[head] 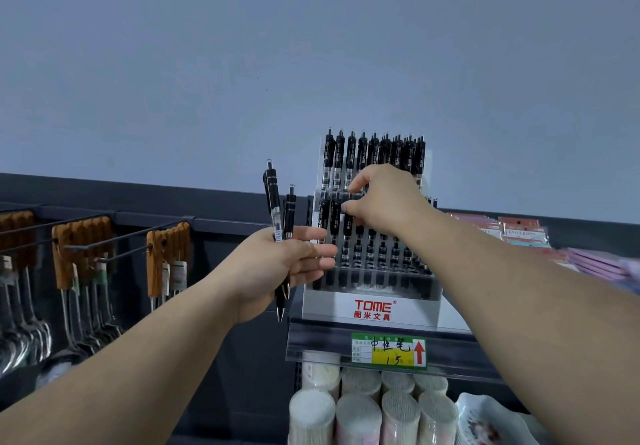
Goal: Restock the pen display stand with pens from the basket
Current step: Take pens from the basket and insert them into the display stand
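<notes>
A tiered clear pen display stand (372, 306) marked TOME sits on a shelf, its rows holding several black pens (351, 154). My left hand (277, 268) grips two black pens (273, 202) upright, just left of the stand. My right hand (384, 199) reaches over the stand's second row, thumb and forefinger pinching the top of a black pen (347, 225) that sits in a slot there. The basket is out of view.
Spoons and ladles with wooden handles (79, 257) hang on hooks at the left. A price label (388, 351) sits on the shelf edge under the stand. Tubs of cotton swabs (363, 410) stand below. Pink packets (526, 233) lie right of the stand.
</notes>
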